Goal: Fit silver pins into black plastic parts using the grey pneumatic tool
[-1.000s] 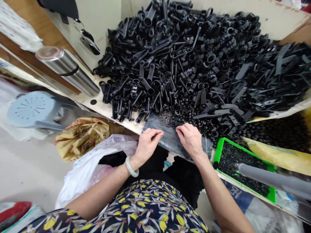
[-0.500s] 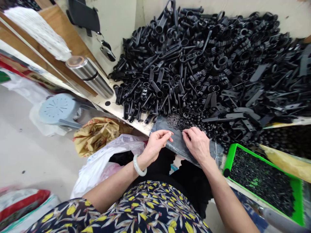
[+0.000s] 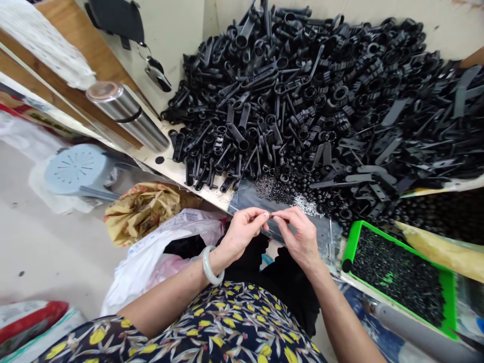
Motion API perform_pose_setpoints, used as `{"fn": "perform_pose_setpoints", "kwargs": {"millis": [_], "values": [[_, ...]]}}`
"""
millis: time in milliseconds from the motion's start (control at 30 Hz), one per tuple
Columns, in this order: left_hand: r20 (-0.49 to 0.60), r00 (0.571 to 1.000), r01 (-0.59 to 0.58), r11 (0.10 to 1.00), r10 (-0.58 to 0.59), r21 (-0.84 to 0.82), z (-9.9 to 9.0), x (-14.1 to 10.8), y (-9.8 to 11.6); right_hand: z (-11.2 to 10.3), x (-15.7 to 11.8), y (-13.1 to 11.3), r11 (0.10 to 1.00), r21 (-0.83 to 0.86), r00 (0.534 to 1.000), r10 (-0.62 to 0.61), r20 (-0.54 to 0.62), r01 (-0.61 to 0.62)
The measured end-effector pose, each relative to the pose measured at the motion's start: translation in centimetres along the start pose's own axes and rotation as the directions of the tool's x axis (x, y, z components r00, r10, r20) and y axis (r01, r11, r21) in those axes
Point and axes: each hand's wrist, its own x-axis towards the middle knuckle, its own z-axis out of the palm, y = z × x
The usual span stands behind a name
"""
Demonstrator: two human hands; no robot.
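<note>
My left hand (image 3: 247, 229) is closed in a pinch, a pale bangle (image 3: 210, 266) round its wrist. Fingertip to fingertip with it, my right hand (image 3: 298, 234) pinches too. Between the tips shows a tiny dark piece, too small to name. Both hands are over the front edge of a grey work surface (image 3: 245, 194). Just beyond them lie small silvery pins (image 3: 304, 205), a patch of tiny metal bits (image 3: 265, 187) and small black round parts (image 3: 297, 171). A large heap of black plastic parts (image 3: 264, 91) rises behind.
A green tray (image 3: 353, 247) of small black pieces stands at the right, near a grey-handled tool (image 3: 408, 325). To the left are a steel flask (image 3: 128, 116), hanging keys (image 3: 157, 73), a blue stool (image 3: 75, 169), a brown bag (image 3: 141, 214) and a white plastic bag (image 3: 139, 267).
My right hand has moved left from the small parts to meet my left hand at the fingertips. The silvery pins behind it now show. The whole view has shifted slightly.
</note>
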Motion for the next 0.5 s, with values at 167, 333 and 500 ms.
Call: {"fn": "perform_pose_setpoints", "kwargs": {"millis": [167,333,500], "values": [[-0.004,1.0,0.029,0.998,-0.03,-0.049,-0.15,-0.16,-0.06,-0.02,0.31,-0.04,0.998,-0.047,0.999,-0.045,0.007,0.046],[0.07,0.995,0.072,0.994,-0.067,-0.085,-0.54,0.03,0.25,-0.12,0.17,-0.26,1.0,0.024,1.0,-0.006,0.014,0.005],[0.073,0.99,0.129,0.973,-0.117,-0.19,0.0,0.43,0.65,0.04,-0.42,-0.88,0.991,0.085,0.99,0.112,-0.087,-0.104]]}}
